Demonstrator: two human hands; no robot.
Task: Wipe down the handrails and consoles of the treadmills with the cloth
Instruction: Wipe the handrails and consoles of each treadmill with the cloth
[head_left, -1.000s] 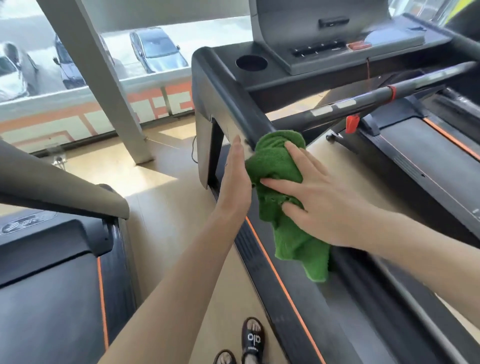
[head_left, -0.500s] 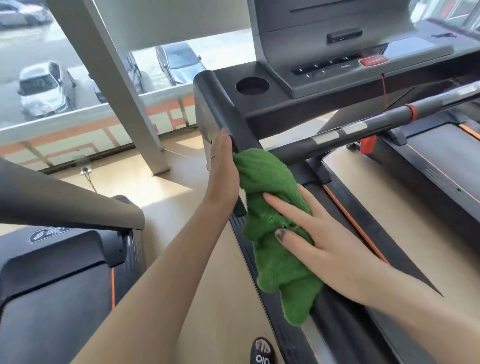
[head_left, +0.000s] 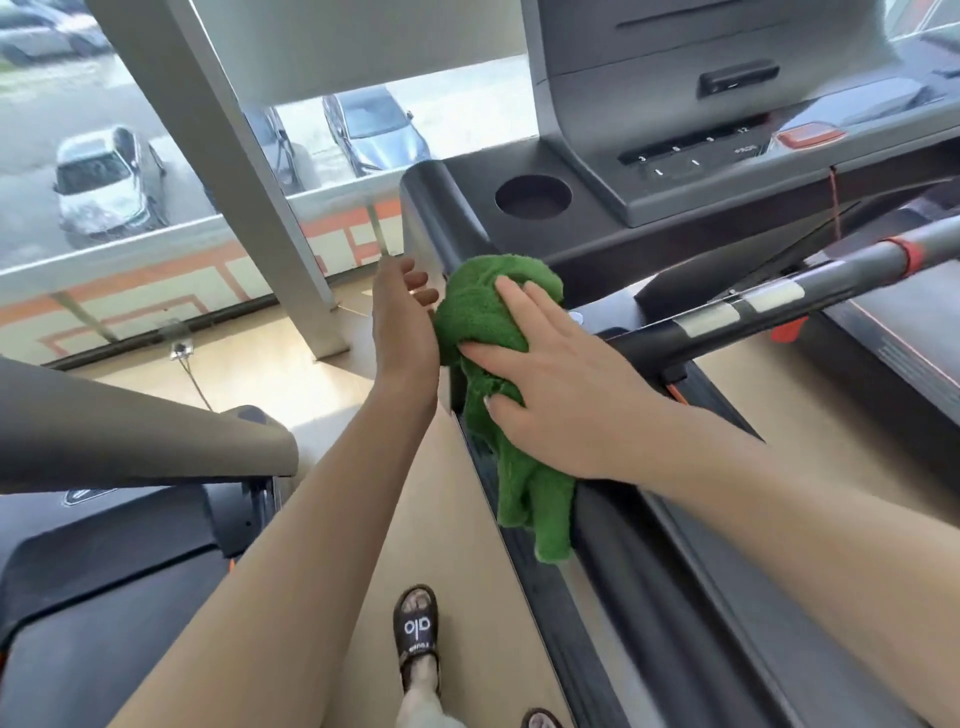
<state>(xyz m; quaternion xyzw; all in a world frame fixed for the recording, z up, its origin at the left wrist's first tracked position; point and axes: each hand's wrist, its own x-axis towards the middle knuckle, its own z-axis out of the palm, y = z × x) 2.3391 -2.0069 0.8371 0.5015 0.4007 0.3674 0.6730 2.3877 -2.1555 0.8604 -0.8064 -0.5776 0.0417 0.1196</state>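
Observation:
A green cloth (head_left: 488, 317) is draped over the black left handrail (head_left: 441, 218) of the treadmill, its tail hanging down the upright. My right hand (head_left: 561, 379) lies flat on the cloth with straight fingers and presses it against the rail. Just left of the cloth is my left hand (head_left: 405, 322), fingers loosely curved beside the rail and holding nothing. The grey console (head_left: 675, 130) with its button row and red stop key (head_left: 808, 136) rises behind. A grey crossbar (head_left: 769, 306) with pale grip patches runs off to the right.
A round cup holder (head_left: 533, 196) sits in the console deck. A second treadmill's grey handrail (head_left: 130, 436) and deck are at lower left. A slanted grey pillar (head_left: 249, 171) and a window onto parked cars stand ahead. My sandalled foot (head_left: 415, 634) is on the wooden floor.
My right hand has slid the cloth up the handrail toward the console. My left hand has come off the rail and its fingers have loosened.

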